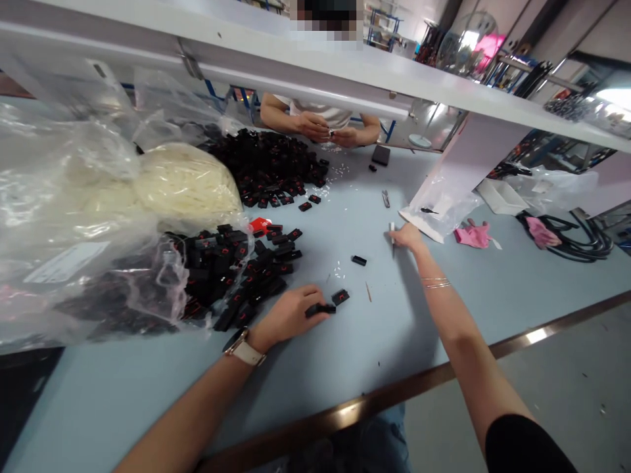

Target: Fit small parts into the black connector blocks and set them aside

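Note:
My left hand (298, 310) rests low over the table with its fingers closed on a small black plastic part (319, 309). Touching or just beyond that part lies a black piece with a red mark (340, 297). Farther right, my right hand (407, 236) grips a slim white-handled tool (393, 228), whose thin dark tip points down towards me. Between the hands, a black plastic shell (359, 261) and a thin brown stick (369, 292) lie on the table. Tiny white pieces (338, 269) are scattered near the shell.
Heaps of black parts (269, 164) and clear plastic bags (98, 217) cover the left side. Opposite, a co-worker's hands (328, 131) hold something small. A shelf (276, 49) crosses overhead. Tweezer-like metal tool (386, 198), pink glove (473, 234) and black cables (586, 240) lie rightwards.

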Action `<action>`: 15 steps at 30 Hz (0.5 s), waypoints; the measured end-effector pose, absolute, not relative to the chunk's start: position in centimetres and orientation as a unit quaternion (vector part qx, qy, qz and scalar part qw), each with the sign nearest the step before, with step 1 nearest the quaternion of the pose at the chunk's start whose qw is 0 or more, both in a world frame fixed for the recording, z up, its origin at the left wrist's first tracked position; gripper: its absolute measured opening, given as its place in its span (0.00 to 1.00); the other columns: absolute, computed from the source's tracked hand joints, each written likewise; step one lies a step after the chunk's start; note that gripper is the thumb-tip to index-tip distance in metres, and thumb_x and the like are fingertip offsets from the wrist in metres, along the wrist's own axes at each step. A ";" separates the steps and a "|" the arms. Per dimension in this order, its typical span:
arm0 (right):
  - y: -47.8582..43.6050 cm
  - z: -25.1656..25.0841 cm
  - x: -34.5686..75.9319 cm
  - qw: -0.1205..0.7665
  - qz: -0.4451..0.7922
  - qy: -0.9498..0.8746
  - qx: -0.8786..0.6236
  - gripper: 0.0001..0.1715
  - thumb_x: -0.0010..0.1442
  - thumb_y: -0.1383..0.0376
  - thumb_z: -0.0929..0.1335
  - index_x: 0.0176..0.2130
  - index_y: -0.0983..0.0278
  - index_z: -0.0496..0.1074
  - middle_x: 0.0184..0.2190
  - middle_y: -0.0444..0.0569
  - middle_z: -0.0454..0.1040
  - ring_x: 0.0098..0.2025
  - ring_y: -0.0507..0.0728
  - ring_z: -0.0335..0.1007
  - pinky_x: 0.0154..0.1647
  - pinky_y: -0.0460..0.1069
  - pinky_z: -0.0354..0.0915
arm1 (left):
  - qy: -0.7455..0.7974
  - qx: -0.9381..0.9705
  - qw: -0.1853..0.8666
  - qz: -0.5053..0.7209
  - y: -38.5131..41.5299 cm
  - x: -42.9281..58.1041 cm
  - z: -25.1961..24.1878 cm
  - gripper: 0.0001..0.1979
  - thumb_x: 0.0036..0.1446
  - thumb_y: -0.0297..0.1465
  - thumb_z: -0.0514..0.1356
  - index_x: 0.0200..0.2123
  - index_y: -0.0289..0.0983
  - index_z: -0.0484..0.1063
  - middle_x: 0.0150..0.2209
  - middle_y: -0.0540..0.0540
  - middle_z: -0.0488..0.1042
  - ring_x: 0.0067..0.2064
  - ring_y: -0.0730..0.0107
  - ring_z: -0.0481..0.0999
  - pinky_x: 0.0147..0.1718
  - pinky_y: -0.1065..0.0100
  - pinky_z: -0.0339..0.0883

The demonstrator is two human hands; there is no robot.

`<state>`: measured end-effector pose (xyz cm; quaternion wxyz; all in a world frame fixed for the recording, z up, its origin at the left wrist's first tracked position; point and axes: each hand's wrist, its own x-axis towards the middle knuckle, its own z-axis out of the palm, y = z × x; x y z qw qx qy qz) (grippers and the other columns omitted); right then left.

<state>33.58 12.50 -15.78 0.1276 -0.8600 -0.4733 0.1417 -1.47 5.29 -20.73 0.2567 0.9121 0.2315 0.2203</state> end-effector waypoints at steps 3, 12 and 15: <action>10.5 -14.8 32.5 0.217 0.194 -0.463 -0.837 0.14 0.57 0.61 0.62 0.23 0.65 0.65 0.14 0.41 0.60 0.17 0.48 0.55 0.20 0.44 0.56 | 0.233 0.909 0.263 0.223 5.3 -1.5 -20.8 0.09 0.58 0.37 0.58 0.33 0.37 0.71 0.34 0.46 0.72 0.33 0.69 0.73 0.33 0.69 0.66; 1.6 -14.9 22.2 0.592 0.606 -0.283 -0.450 0.21 0.43 0.60 0.74 0.23 0.61 0.58 0.13 0.33 0.54 0.14 0.43 0.42 0.14 0.41 0.45 | 0.228 0.914 0.266 0.206 5.3 -1.6 -20.9 0.09 0.58 0.37 0.59 0.33 0.37 0.71 0.35 0.45 0.72 0.36 0.67 0.73 0.35 0.68 0.66; 0.4 -17.0 19.1 0.608 0.587 -0.265 -0.464 0.23 0.43 0.56 0.74 0.21 0.61 0.57 0.12 0.33 0.56 0.13 0.44 0.44 0.13 0.42 0.43 | 0.228 0.915 0.257 0.212 5.3 -1.6 -21.0 0.10 0.58 0.38 0.59 0.32 0.37 0.70 0.33 0.46 0.71 0.34 0.68 0.72 0.34 0.68 0.65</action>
